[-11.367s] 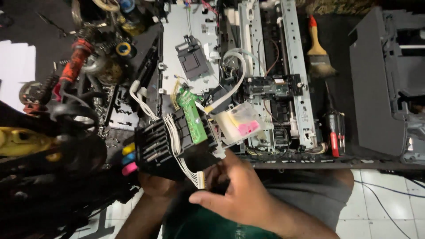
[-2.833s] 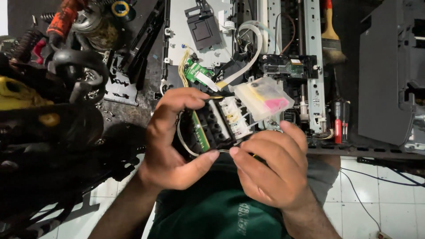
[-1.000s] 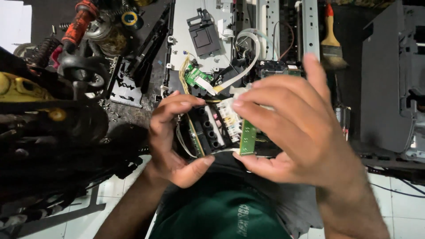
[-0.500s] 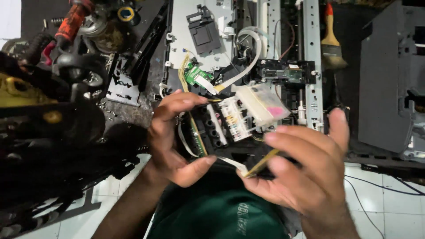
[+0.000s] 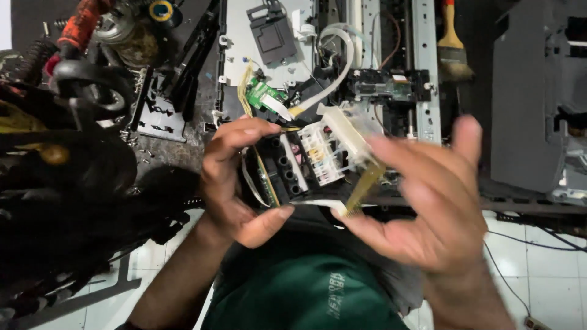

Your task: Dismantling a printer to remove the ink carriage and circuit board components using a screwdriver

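A black printer carriage (image 5: 287,171), its row of round ink ports facing up and a clear cartridge block (image 5: 321,153) still seated beside them, sits clamped in the left hand (image 5: 235,177), fingers (image 5: 244,131) curled over its far edge and thumb braced under its near edge, held above the person's lap just short of the counter's (image 5: 183,146) front lip. The right hand (image 5: 428,201), blurred, pinches the end of a thin amber flex strip (image 5: 364,186) between thumb and forefinger, its other fingers fanned wide apart, with a white ribbon cable (image 5: 318,205) running along the carriage's near edge just below the pinch. The step in hand looks like freeing or refitting that strip at the carriage; the next move would seem to call for a steady left-hand hold and a small, straight pull or push along the strip's length, since it could crease or tear if twisted. Room is tight beyond the fingertips: the stripped printer chassis (image 5: 391,85) and a small green circuit board (image 5: 264,95) lie just past the left hand, wires trailing toward it. Left of the left hand, tangled dark parts and loose screws (image 5: 143,153) crowd the counter. Right of the right hand, a grey printer housing (image 5: 532,104) stands near, a paintbrush (image 5: 454,49) well beyond. The open space lies toward the body, over the tiled floor (image 5: 532,256).
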